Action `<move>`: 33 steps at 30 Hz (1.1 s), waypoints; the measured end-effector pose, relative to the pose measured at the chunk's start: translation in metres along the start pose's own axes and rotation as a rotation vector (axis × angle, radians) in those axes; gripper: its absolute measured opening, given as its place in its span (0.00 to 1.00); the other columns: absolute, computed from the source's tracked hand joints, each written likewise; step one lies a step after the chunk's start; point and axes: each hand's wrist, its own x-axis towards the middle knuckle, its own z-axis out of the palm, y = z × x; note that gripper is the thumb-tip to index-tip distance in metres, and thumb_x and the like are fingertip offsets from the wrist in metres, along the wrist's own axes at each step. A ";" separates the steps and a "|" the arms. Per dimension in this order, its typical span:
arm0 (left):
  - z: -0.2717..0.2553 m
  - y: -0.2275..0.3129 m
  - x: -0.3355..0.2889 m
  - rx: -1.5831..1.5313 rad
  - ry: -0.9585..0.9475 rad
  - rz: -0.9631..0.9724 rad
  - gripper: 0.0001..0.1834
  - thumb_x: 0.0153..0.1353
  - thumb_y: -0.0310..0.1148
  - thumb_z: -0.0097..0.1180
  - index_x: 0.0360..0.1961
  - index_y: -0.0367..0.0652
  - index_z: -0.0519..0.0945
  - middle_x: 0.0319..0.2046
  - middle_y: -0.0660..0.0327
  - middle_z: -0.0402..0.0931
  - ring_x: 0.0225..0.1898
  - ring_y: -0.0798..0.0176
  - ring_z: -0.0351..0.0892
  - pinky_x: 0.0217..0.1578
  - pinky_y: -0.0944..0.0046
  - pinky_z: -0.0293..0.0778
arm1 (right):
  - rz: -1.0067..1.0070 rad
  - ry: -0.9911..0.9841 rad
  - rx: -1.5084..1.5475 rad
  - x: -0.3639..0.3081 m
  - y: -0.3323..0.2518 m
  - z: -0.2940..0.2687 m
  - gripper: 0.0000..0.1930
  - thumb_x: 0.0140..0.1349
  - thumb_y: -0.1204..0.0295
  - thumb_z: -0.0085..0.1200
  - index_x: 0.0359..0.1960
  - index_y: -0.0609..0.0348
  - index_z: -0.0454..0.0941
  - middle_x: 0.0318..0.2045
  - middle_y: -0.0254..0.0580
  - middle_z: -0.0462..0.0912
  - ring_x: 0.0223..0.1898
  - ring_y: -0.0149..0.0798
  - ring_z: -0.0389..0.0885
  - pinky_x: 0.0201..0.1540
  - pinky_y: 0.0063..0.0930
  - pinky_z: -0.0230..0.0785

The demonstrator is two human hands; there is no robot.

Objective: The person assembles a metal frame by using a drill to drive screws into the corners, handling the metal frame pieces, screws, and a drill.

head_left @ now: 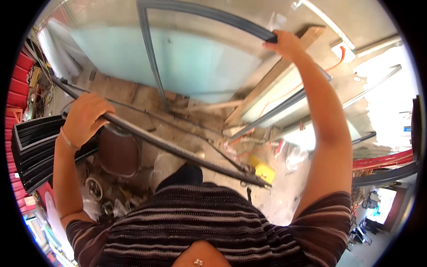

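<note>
My left hand [86, 113] is closed around a long dark bar [169, 144], which slants from the upper left down across my front. Its near end lies above a yellow case on the floor. Raised at the upper right, my right hand [287, 44] grips a dark grey frame [213, 13] by its top bar, near the right end. One upright of the frame drops from its left corner toward the floor. Behind that upright stands a pale bluish-green sheet [111, 53]. Whether the bar and the frame are joined, I cannot tell.
A wooden beam [275, 73] leans at the right, near a dark profile [271, 113]. The yellow case [262, 171] sits on the littered floor. At my left are a brown chair seat [118, 151] and stacked black profiles [40, 147]. Red profiles [382, 160] lie at far right.
</note>
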 end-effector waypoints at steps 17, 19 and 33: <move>0.016 0.010 -0.004 -0.108 -0.082 -0.033 0.12 0.48 0.30 0.68 0.30 0.38 0.77 0.27 0.57 0.76 0.33 0.51 0.73 0.41 0.57 0.68 | 0.450 0.083 0.158 -0.359 0.001 -0.100 0.17 0.58 0.58 0.63 0.31 0.61 0.80 0.15 0.39 0.74 0.17 0.34 0.73 0.24 0.33 0.64; 0.019 0.010 0.004 -0.227 -0.142 -0.074 0.12 0.50 0.30 0.68 0.32 0.38 0.77 0.27 0.57 0.76 0.32 0.53 0.73 0.38 0.61 0.68 | 0.545 0.138 0.225 -0.405 0.017 -0.103 0.14 0.58 0.62 0.63 0.31 0.62 0.80 0.14 0.34 0.72 0.17 0.26 0.70 0.21 0.26 0.60; 0.024 0.031 0.106 -0.062 0.112 0.063 0.25 0.58 0.46 0.66 0.42 0.33 0.79 0.18 0.58 0.68 0.22 0.67 0.65 0.26 0.63 0.65 | 1.268 0.248 0.225 -0.691 0.009 -0.131 0.12 0.60 0.64 0.63 0.37 0.61 0.80 0.16 0.27 0.71 0.15 0.21 0.68 0.17 0.17 0.60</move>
